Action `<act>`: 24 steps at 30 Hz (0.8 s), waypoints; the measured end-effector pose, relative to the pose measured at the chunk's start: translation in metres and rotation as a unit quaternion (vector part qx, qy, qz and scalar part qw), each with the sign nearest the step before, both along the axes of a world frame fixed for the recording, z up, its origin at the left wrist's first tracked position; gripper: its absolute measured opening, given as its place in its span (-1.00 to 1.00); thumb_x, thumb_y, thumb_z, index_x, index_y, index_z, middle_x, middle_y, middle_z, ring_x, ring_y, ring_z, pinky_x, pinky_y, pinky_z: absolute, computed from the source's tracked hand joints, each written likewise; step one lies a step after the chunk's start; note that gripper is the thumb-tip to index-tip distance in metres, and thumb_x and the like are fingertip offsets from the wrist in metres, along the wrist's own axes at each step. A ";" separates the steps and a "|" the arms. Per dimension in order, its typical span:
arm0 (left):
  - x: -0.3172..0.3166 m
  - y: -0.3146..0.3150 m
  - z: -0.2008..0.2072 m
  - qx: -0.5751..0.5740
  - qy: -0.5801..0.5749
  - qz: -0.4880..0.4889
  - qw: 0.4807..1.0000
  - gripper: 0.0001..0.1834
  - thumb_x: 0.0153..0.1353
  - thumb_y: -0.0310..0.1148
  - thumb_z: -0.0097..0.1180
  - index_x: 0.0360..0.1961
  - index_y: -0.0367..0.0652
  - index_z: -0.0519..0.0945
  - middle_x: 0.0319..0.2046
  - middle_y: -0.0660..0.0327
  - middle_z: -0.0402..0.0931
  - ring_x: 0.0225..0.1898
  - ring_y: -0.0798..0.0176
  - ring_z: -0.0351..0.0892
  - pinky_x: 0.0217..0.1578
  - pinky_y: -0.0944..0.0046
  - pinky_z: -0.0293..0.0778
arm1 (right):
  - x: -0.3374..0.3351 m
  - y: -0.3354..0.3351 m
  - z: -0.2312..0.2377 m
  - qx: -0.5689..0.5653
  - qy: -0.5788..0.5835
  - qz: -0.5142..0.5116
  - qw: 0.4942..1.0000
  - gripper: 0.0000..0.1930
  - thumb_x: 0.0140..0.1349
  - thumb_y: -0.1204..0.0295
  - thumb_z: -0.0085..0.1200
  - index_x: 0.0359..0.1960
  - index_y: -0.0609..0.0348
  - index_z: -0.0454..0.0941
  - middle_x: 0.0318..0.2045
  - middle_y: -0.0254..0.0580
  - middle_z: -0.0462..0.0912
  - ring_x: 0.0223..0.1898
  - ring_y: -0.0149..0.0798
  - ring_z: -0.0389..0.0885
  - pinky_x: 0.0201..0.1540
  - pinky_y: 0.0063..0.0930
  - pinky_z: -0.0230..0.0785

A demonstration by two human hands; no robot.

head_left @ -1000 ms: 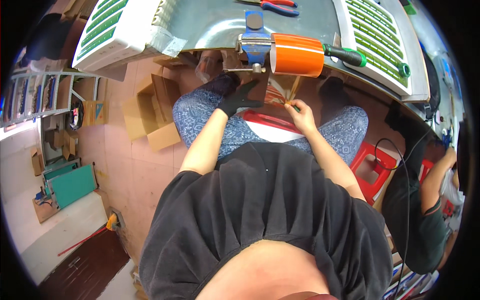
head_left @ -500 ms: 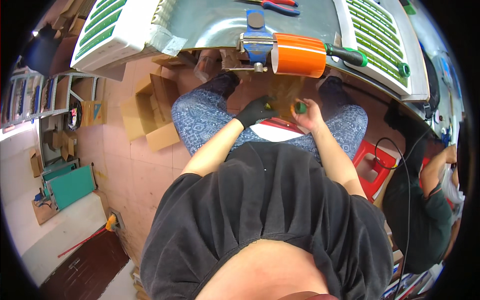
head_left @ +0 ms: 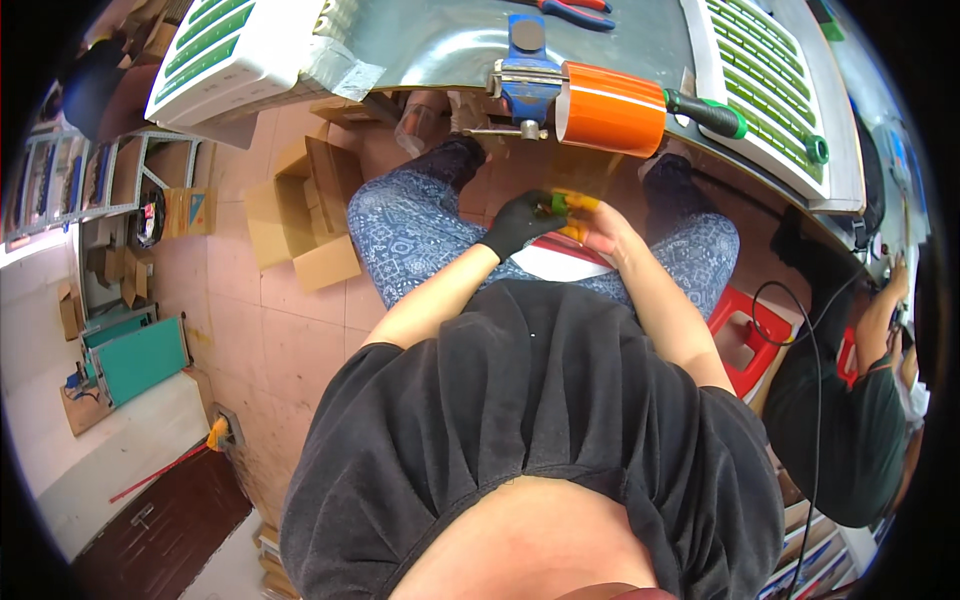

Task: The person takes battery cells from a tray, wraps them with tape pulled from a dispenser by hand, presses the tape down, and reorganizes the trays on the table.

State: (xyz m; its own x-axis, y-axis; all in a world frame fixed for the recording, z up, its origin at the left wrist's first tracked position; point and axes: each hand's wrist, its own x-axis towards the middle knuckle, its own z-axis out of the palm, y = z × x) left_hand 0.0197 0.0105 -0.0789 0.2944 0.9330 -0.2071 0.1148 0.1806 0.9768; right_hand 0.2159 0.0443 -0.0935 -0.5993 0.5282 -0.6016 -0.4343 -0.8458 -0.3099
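My left hand [head_left: 522, 222], in a black glove, is closed at the fingertips on a small green piece [head_left: 559, 204]. My right hand [head_left: 600, 224], bare but for yellow-orange covers on some fingers, pinches the same piece from the other side. The piece is too small to name. Both hands meet above my lap, where a white sheet-like thing [head_left: 558, 262] with a red edge lies under them. Just beyond, an orange cylinder [head_left: 612, 110] sits against a blue bench vise [head_left: 527, 75] at the table edge. A black-and-green handle [head_left: 705, 113] sticks out beside the cylinder.
Pliers [head_left: 575, 12] lie on the metal table [head_left: 430, 45]. White racks with green rows stand left [head_left: 255, 70] and right [head_left: 735, 100]. An open cardboard box [head_left: 300, 210] is on the floor, a red stool [head_left: 745, 340] at right, near a co-worker [head_left: 840, 430] and a hanging cable [head_left: 815, 420].
My right hand has moved left and brought the green piece to my gloved left hand. The fingers of both hands now meet at it. The whole view has shifted slightly.
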 end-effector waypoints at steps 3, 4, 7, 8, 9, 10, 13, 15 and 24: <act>-0.001 0.001 -0.005 -0.042 -0.048 -0.001 0.998 -0.58 0.07 -0.28 0.32 -0.08 -0.23 0.54 -0.28 0.19 0.58 -0.25 0.36 0.56 -0.19 0.35 0.49 | 0.000 -0.001 0.001 0.006 0.006 0.011 1.000 -0.65 0.31 0.35 -0.07 0.09 0.18 0.43 0.03 0.02 0.50 0.01 -0.08 0.49 0.16 -0.05 0.33; -0.001 0.001 -0.006 -0.043 -0.047 -0.001 0.998 -0.58 0.07 -0.28 0.32 -0.08 -0.23 0.54 -0.28 0.19 0.58 -0.25 0.36 0.56 -0.19 0.35 0.49 | 0.000 0.000 0.003 0.002 0.013 0.016 1.000 -0.65 0.32 0.34 -0.09 0.09 0.19 0.43 0.02 0.02 0.50 0.00 -0.09 0.50 0.16 -0.08 0.33; 0.001 0.002 -0.001 -0.021 -0.012 0.004 1.000 -0.59 0.06 -0.27 0.32 -0.10 -0.25 0.57 -0.30 0.18 0.60 -0.28 0.36 0.57 -0.21 0.36 0.48 | 0.002 -0.003 0.007 -0.012 0.011 0.013 1.000 -0.64 0.33 0.31 -0.13 0.09 0.19 0.44 0.03 0.02 0.49 0.01 -0.09 0.50 0.16 -0.11 0.34; 0.001 0.003 0.004 -0.032 0.022 -0.007 0.999 -0.61 0.06 -0.27 0.32 -0.13 -0.26 0.58 -0.31 0.17 0.61 -0.28 0.37 0.57 -0.21 0.37 0.48 | 0.003 -0.003 0.009 -0.013 0.011 0.012 1.000 -0.64 0.33 0.31 -0.13 0.09 0.19 0.44 0.03 0.02 0.49 0.01 -0.09 0.50 0.16 -0.11 0.34; 0.002 0.003 0.008 -0.043 0.057 -0.017 0.997 -0.62 0.06 -0.26 0.32 -0.16 -0.27 0.59 -0.32 0.16 0.62 -0.29 0.37 0.58 -0.21 0.37 0.48 | 0.004 -0.004 0.010 -0.016 0.011 0.015 1.000 -0.64 0.33 0.32 -0.13 0.10 0.20 0.43 0.03 0.02 0.49 0.02 -0.08 0.49 0.16 -0.12 0.34; 0.003 0.003 0.008 -0.044 0.056 -0.019 0.997 -0.62 0.06 -0.26 0.32 -0.16 -0.27 0.59 -0.32 0.16 0.62 -0.29 0.37 0.58 -0.21 0.37 0.48 | 0.005 -0.004 0.011 -0.019 0.010 0.018 1.000 -0.63 0.33 0.32 -0.13 0.10 0.20 0.42 0.03 0.02 0.49 0.04 -0.08 0.49 0.16 -0.13 0.33; 0.004 0.000 -0.003 -0.021 0.040 0.008 0.999 -0.64 0.05 -0.26 0.32 -0.21 -0.28 0.61 -0.34 0.14 0.63 -0.27 0.35 0.60 -0.21 0.35 0.48 | 0.008 -0.005 0.004 -0.033 0.035 0.032 0.998 -0.63 0.33 0.30 -0.13 0.12 0.18 0.40 0.06 0.02 0.48 0.08 -0.06 0.47 0.19 -0.08 0.29; 0.002 -0.002 -0.013 0.042 0.068 0.002 0.997 -0.60 0.03 -0.27 0.32 -0.14 -0.28 0.58 -0.31 0.14 0.63 -0.26 0.27 0.61 -0.19 0.31 0.48 | 0.002 -0.007 0.006 -0.047 0.015 0.033 0.998 -0.62 0.33 0.28 -0.13 0.12 0.16 0.40 0.09 0.02 0.47 0.10 -0.04 0.46 0.18 -0.02 0.27; -0.013 0.009 -0.011 0.062 -0.020 -0.089 0.994 -0.51 -0.08 -0.18 0.39 -0.18 -0.27 0.57 -0.22 0.04 0.56 -0.18 0.12 0.59 -0.15 0.21 0.48 | 0.005 -0.012 0.017 -0.078 0.010 0.060 0.995 -0.54 0.33 0.14 -0.15 0.18 0.09 0.35 0.18 -0.04 0.43 0.19 -0.05 0.40 0.25 0.09 0.01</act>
State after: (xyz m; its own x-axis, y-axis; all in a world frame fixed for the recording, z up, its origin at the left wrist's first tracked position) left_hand 0.0072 0.0197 -0.0894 0.4620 0.8835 -0.0778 0.0944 0.0382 0.9948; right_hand 0.2209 0.0325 -0.0770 -0.6651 0.3528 -0.6582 -0.3323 -0.9291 -0.1622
